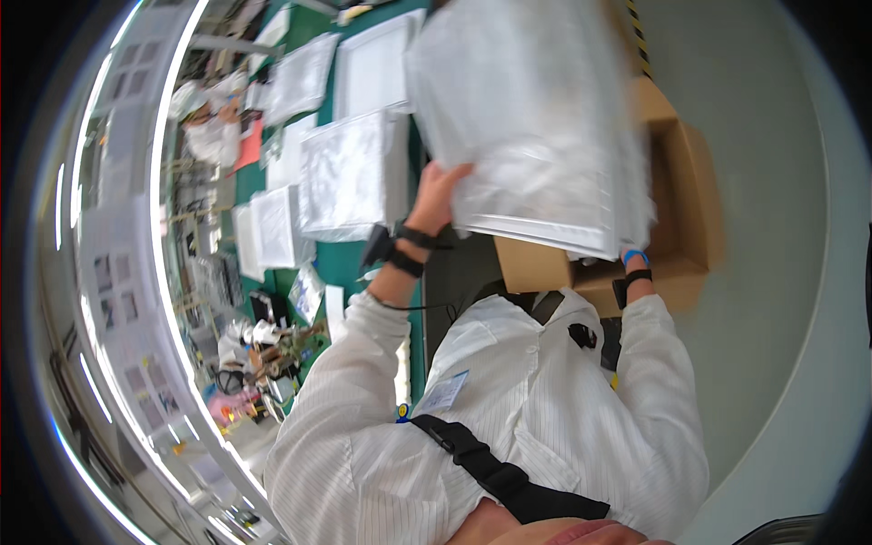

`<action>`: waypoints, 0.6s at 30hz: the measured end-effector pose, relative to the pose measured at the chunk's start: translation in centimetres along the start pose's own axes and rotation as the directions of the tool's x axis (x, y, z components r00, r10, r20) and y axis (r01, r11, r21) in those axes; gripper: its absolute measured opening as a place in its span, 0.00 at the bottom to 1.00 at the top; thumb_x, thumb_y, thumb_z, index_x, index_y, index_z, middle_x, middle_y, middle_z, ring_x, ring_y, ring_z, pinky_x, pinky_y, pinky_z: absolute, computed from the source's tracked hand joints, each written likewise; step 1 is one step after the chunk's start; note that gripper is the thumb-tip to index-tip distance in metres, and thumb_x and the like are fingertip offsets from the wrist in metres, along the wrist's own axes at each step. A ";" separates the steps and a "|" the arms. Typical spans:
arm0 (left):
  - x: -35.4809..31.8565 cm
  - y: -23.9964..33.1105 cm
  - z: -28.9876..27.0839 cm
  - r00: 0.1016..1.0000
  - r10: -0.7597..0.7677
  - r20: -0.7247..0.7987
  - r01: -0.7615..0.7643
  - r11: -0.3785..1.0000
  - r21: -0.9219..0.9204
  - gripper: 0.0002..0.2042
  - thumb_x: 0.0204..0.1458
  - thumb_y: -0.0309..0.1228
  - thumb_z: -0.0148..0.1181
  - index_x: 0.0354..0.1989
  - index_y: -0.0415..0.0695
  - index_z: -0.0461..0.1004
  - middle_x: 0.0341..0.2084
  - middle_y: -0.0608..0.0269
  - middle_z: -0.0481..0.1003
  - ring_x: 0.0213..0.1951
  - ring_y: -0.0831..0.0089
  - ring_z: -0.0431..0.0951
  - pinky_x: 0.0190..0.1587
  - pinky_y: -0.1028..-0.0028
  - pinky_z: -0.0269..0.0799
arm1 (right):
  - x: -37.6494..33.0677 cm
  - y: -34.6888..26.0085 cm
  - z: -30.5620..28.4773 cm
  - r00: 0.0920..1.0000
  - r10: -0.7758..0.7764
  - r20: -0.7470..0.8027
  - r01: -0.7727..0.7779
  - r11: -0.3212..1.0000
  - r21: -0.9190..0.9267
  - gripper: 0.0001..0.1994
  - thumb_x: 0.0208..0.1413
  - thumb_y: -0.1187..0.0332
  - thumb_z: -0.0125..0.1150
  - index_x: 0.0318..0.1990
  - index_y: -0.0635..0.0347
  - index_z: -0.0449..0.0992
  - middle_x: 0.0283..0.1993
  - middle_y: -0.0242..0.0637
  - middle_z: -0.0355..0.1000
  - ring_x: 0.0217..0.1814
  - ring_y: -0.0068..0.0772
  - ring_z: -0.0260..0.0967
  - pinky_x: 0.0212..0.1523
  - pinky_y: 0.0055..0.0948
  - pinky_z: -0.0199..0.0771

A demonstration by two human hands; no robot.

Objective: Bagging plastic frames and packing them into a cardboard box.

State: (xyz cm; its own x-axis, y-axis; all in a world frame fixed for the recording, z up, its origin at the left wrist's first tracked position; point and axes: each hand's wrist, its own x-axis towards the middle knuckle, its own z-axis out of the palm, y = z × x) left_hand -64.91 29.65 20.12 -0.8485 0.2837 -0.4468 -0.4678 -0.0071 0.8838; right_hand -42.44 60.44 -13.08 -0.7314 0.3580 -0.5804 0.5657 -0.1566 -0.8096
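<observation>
A stack of flat white framed panels in clear plastic bags [536,173] hangs in front of me, its far part smeared by motion. My left hand [440,193] is closed on the stack's left edge. At the near right corner, my right hand [636,262] grips the same stack, its fingers mostly hidden beneath it. Under and to the right of the panels stands an open cardboard box [701,200], partly covered by them. Black straps circle both wrists, and a small dark device sits on each.
On the left, a green-topped workbench [350,263] carries another bagged panel stack [350,173] and further bagged panels [304,77]. Tools and cables clutter its near left part. A red sheet [247,145] lies farther up. Yellow-and-black tape [639,41] marks the grey floor [767,182].
</observation>
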 end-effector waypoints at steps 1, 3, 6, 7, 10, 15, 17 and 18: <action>1.5 -2.6 3.3 0.992 -0.047 0.115 0.048 0.999 -0.012 0.14 0.47 0.26 0.60 0.43 0.34 0.72 0.36 0.60 0.76 0.37 0.72 0.76 0.41 0.72 0.73 | -0.8 0.9 -0.1 0.998 -0.054 -0.030 0.049 0.988 -0.149 0.24 0.60 0.56 0.46 0.60 0.59 0.64 0.55 0.46 0.70 0.56 0.45 0.66 0.58 0.37 0.62; 5.2 -9.6 8.5 0.950 -0.185 0.252 0.150 0.977 0.153 0.15 0.49 0.25 0.58 0.45 0.37 0.71 0.37 0.59 0.76 0.39 0.71 0.76 0.43 0.71 0.73 | -2.1 2.4 0.2 0.977 -0.197 -0.084 0.131 0.862 -0.490 0.24 0.60 0.56 0.46 0.60 0.59 0.64 0.56 0.46 0.69 0.57 0.45 0.66 0.58 0.37 0.62; 6.9 -16.6 17.2 0.855 -0.361 0.372 0.366 0.929 0.060 0.16 0.48 0.25 0.58 0.46 0.36 0.71 0.37 0.60 0.76 0.39 0.71 0.76 0.44 0.71 0.73 | -3.7 4.6 0.5 0.944 -0.317 -0.089 0.155 0.664 -0.732 0.24 0.60 0.55 0.46 0.60 0.59 0.64 0.56 0.47 0.69 0.58 0.45 0.65 0.59 0.38 0.61; 7.8 -18.9 19.0 0.823 -0.346 0.450 0.366 0.930 0.046 0.16 0.47 0.25 0.58 0.46 0.36 0.71 0.37 0.59 0.76 0.39 0.70 0.77 0.44 0.71 0.73 | -3.6 4.6 0.4 0.932 -0.353 -0.086 0.156 0.602 -0.783 0.24 0.60 0.55 0.46 0.60 0.59 0.64 0.56 0.47 0.68 0.58 0.45 0.65 0.59 0.38 0.61; 8.4 -24.8 20.3 0.772 -0.353 0.529 0.417 0.909 -0.001 0.17 0.47 0.26 0.58 0.47 0.35 0.71 0.38 0.59 0.76 0.39 0.70 0.77 0.43 0.71 0.73 | -4.5 4.9 1.5 0.907 -0.419 -0.051 0.154 0.440 -0.885 0.24 0.60 0.55 0.47 0.60 0.59 0.65 0.58 0.48 0.67 0.60 0.47 0.62 0.62 0.39 0.58; 8.7 -28.8 21.2 0.736 -0.430 0.523 0.513 0.858 -0.017 0.17 0.49 0.27 0.58 0.47 0.33 0.70 0.39 0.57 0.75 0.40 0.67 0.77 0.45 0.70 0.74 | -5.1 5.7 -0.8 0.974 -0.225 0.003 0.189 0.809 -0.557 0.18 0.60 0.60 0.47 0.52 0.62 0.69 0.54 0.49 0.68 0.57 0.54 0.62 0.60 0.47 0.58; 8.3 -29.5 20.9 0.738 -0.434 0.517 0.523 0.851 -0.033 0.18 0.49 0.27 0.58 0.48 0.33 0.69 0.40 0.56 0.75 0.41 0.67 0.77 0.45 0.70 0.73 | -5.8 6.0 -3.5 0.957 -0.284 0.064 0.250 0.689 -0.681 0.17 0.59 0.61 0.48 0.51 0.59 0.71 0.52 0.49 0.69 0.55 0.56 0.63 0.59 0.46 0.60; 8.2 -29.5 21.7 0.737 -0.431 0.522 0.532 0.845 -0.053 0.18 0.49 0.27 0.58 0.49 0.33 0.68 0.41 0.56 0.75 0.42 0.67 0.76 0.46 0.69 0.73 | -6.0 6.7 -6.8 0.966 -0.221 0.134 0.155 0.081 -0.985 0.16 0.57 0.62 0.49 0.50 0.56 0.73 0.50 0.46 0.71 0.54 0.53 0.65 0.57 0.46 0.62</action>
State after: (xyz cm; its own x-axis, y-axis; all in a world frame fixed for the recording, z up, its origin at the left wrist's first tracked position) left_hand -52.67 52.94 -6.57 -0.2944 0.7121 -0.6374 -0.8595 0.0943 0.5023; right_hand -31.73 63.51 -14.43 -0.8828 0.2570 -0.3931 0.3071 0.9492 -0.0691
